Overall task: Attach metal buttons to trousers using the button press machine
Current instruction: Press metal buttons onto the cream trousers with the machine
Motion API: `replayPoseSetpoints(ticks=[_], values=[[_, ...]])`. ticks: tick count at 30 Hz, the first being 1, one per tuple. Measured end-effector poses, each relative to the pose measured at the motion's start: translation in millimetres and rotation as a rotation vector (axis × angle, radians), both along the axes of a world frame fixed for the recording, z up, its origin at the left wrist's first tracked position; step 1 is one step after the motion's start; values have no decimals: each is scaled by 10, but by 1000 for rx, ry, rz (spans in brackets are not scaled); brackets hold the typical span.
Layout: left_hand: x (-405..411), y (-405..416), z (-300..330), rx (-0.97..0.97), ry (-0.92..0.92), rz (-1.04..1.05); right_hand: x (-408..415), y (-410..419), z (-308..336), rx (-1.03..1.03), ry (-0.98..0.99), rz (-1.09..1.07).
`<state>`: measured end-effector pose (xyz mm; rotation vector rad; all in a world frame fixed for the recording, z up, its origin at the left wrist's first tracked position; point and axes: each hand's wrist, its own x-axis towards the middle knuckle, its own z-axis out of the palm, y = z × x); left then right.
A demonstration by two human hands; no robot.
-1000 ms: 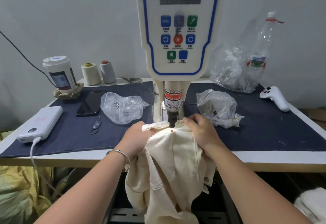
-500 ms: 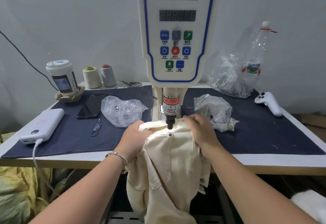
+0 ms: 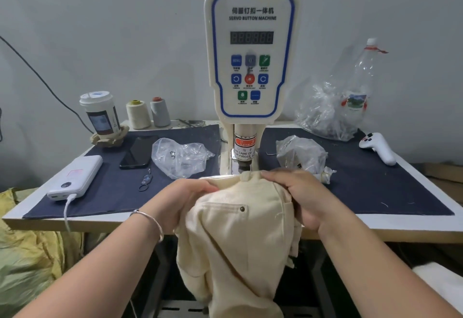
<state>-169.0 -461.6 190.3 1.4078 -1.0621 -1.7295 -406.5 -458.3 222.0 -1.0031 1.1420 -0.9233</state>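
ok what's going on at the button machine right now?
A person holds cream trousers at the servo button machine. The left hand and right hand both grip bunched fabric just below the press head. One metal button is already on the trousers, lying in front of the head, not under it. Bags of parts sit on either side.

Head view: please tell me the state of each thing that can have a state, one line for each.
Trousers: bunched, held below the press head, hanging off the table edge.
Button: fixed on the trousers.
Left hand: grips the trousers.
Right hand: grips the trousers.
Display: no lit digits.
Cup: lid on.
Power bank: cable plugged in.
Phone: screen dark.
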Motion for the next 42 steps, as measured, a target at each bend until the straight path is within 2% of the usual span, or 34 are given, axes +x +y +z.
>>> replayPoseSetpoints(ticks=[5,7,10,13,15,17,21,24,27,31,33,36,39,42], values=[[278,196,310,58,-96,-288,-13,228,330,-55,92,209],[322,284,499,-6,-112,-400,-4,328,447,-168,186,238],[140,423,873,-217,-160,-568,109,506,662,-439,400,325],[-224,647,1176,-390,-308,-621,272,689,881,-797,655,301],[-364,767,1261,-506,-404,-568,294,782,1001,-1003,821,226],[-367,830,1282,-570,-388,-466,234,843,1097,-1103,849,201],[-252,966,1439,-497,-260,-467,54,869,1269,-1058,691,280],[-210,1045,1578,-462,-246,-489,-58,871,1359,-979,561,351],[-228,1108,1667,-508,-196,-494,-125,872,1414,-937,495,434],[-279,1135,1757,-631,-103,-373,-138,902,1412,-757,477,670],[-267,1156,1793,-668,-165,-390,-114,899,1385,-710,389,714],[-159,1175,1810,-671,-315,-531,-165,887,1399,-636,117,599],[-70,1183,1740,-530,-443,-749,-386,879,1503,-606,-191,497],[-55,1201,1616,-395,-494,-943,-647,875,1562,-616,-239,515]])
